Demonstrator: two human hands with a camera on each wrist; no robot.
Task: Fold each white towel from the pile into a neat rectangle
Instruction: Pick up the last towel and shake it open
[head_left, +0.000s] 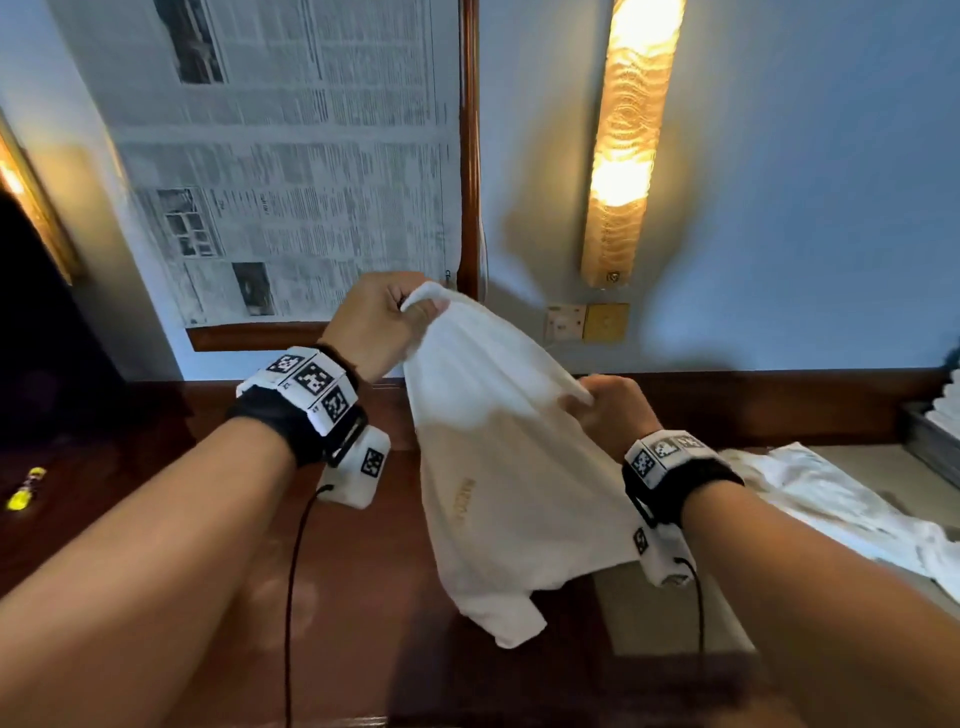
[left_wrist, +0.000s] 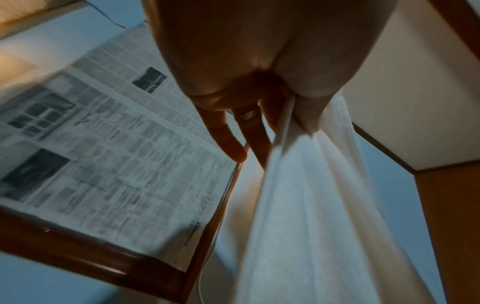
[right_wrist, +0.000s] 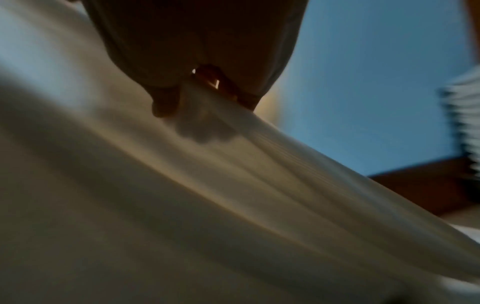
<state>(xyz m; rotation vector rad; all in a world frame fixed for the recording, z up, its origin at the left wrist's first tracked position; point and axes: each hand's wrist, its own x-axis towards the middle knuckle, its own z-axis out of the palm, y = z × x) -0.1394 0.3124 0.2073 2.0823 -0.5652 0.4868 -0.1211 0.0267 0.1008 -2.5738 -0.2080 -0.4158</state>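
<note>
Both hands, left hand (head_left: 376, 325) and right hand (head_left: 613, 410), pinch towel (head_left: 514, 467) corners above the table (head_left: 363, 597); probably pull them taut first.

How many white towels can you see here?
2 loose ones for certain: the white towel held up by the left hand and right hand, and a crumpled towel on the table at right. A stack at far right may hold more.
</note>
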